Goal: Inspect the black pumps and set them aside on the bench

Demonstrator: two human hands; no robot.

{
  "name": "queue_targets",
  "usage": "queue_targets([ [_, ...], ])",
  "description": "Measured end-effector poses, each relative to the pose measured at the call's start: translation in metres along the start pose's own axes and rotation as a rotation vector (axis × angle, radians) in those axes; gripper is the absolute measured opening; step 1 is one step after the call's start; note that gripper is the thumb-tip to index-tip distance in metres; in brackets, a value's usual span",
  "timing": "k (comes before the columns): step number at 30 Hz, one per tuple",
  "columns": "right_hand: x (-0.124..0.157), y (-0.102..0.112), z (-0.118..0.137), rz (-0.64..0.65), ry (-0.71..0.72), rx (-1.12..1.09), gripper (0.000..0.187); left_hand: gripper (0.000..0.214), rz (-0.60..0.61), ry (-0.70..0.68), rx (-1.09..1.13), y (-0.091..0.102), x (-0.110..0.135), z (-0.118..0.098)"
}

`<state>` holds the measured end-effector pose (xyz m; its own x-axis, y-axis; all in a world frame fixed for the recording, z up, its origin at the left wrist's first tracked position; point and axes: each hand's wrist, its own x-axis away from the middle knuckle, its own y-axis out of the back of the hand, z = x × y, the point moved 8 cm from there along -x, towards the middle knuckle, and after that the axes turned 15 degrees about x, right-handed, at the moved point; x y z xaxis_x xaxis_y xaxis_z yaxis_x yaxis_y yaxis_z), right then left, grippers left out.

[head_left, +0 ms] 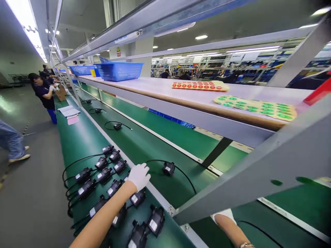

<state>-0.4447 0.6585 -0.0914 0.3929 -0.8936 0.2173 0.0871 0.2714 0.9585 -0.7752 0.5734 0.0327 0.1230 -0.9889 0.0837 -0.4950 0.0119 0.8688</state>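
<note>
My left hand (139,175), in a white glove, reaches forward over the metal rail (157,196) between the work surface and the green conveyor belt (144,144). Its fingers are curled downward, seen from behind. The end of a black cable (157,160) meets its fingertips, and that cable runs to a small black power adapter (168,168) lying on the belt just right of the hand. Under my left forearm lie several more black adapters (103,172) with cables. My right hand (224,214) is almost wholly hidden behind a slanted grey strut (245,182); only a glove edge and my forearm show.
More adapters (117,126) ride the belt further off. An upper shelf (181,100) carries blue bins (119,70) and sheets of red stickers (200,85) and green stickers (256,106). Papers (69,112) lie at the far left. Other workers (43,91) stand along the line; a person's legs (11,141) are at the left.
</note>
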Motion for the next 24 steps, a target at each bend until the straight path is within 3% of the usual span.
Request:
queue_targets([
  [3,0.054,-0.014,0.038,0.19,0.065,-0.015,0.022,0.037,-0.013,0.067,0.178,0.032,0.108,0.02],
  [7,0.148,-0.045,0.139,0.331,0.181,-0.062,0.035,0.046,-0.142,0.326,0.367,0.064,0.246,0.063],
  [9,0.193,-0.056,0.2,0.328,0.204,-0.087,0.047,0.052,-0.189,0.449,0.419,0.061,0.306,0.081],
  [13,0.252,-0.07,0.307,0.293,0.203,-0.12,0.064,0.047,-0.285,0.651,0.657,0.023,0.4,0.112],
  [15,0.263,-0.077,0.341,0.276,0.161,-0.099,0.066,0.046,-0.341,0.722,0.726,0.006,0.427,0.128],
  [17,0.268,-0.088,0.361,0.276,0.096,-0.065,0.072,0.05,-0.349,0.746,0.703,-0.006,0.437,0.14],
  [21,0.273,-0.118,0.375,0.326,-0.066,-0.01,0.092,0.055,-0.244,0.76,0.655,-0.028,0.418,0.156],
  [24,0.276,-0.136,0.373,0.344,-0.18,-0.004,0.092,0.062,-0.146,0.81,0.635,-0.043,0.395,0.164],
])
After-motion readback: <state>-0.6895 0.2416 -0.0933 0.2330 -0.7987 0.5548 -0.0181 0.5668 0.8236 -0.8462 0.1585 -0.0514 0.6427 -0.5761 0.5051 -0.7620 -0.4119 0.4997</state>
